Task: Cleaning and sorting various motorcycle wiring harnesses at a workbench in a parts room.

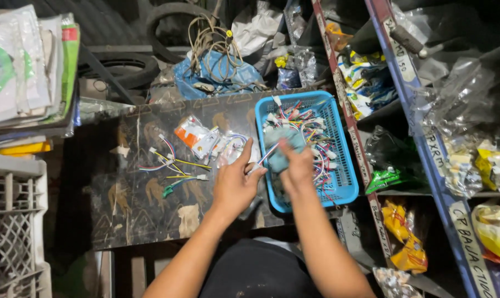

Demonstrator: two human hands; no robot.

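The right hand [297,165] is clenched around a teal cloth [280,152], pressing it over the near-left part of the blue basket [343,190], which is full of coloured wire connectors [310,129]. Just beside it, the left hand [236,185] pinches the end of a thin wire [262,159] that runs under the cloth. More loose wires [170,165] and small plastic packets [200,138] lie on the dark worktop [145,221], left of both hands.
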